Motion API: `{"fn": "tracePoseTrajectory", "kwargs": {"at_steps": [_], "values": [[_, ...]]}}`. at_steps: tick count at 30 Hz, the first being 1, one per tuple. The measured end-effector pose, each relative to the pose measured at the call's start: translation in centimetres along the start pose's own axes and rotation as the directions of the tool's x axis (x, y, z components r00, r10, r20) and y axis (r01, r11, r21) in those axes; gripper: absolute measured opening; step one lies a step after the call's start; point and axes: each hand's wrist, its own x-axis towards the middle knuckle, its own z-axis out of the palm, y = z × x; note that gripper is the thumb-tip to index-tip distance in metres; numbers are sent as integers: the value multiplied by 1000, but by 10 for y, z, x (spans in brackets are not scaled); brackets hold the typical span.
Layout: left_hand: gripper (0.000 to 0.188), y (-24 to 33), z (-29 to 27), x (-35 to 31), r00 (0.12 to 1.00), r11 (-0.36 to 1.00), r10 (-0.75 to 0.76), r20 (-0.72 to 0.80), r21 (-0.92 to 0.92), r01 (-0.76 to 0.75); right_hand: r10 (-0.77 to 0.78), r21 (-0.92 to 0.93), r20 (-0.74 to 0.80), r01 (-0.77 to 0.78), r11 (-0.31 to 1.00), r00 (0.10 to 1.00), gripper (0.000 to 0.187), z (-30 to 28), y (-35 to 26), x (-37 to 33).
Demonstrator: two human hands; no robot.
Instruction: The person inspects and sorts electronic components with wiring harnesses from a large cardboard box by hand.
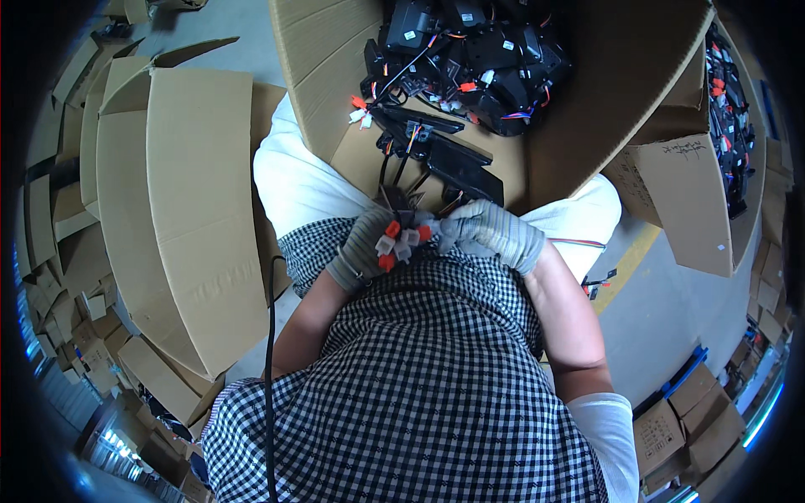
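Your left grip (366,245) is curled round the connector cluster (408,239), your right grip (495,235) just beside it, its closure impossible to tell, and it looks light, so pinch hard housings, sparing thin cables (383,170) beyond.

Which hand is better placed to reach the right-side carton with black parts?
Probably the right hand: it is nearer that carton, while the left hand is farther away, apparently holding the red and white plugs.
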Motion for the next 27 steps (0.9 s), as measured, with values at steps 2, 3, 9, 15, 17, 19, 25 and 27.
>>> {"fn": "tracePoseTrajectory", "kwargs": {"at_steps": [2, 3, 9, 15, 17, 19, 25, 27], "values": [[27, 10, -9, 14, 968, 968, 220, 120, 97, -232, -252, 301, 116, 208, 931, 961, 18, 4, 26, 12], [25, 6, -3, 2, 958, 970, -88, 274, -197, 145, -212, 334, 48, 184, 924, 976, 16, 12, 32, 10], [33, -52, 43, -116, 743, 692, -500, 445, -310, 652, 78, 536, 33, -84, 840, 996, 17, 34, 33, 18], [32, -56, 46, -115, 694, 581, -541, 475, -386, 717, 79, 634, 50, -92, 768, 996, 18, 30, 52, 21], [32, -45, 36, -98, 693, 561, -521, 498, -412, 718, 44, 657, 63, -75, 750, 997, 18, 29, 57, 23], [32, -36, 26, -83, 791, 752, -437, 428, -308, 583, -4, 518, 58, -27, 855, 998, 19, 28, 51, 21], [32, -23, 18, -66, 628, 404, -593, 504, -488, 774, -28, 610, 95, -36, 792, 995, 18, 26, 58, 24], [30, -27, 14, -73, 641, 374, -526, 559, -524, 765, -188, 465, 39, 148, 873, 981, 17, 23, 58, 23]]}}
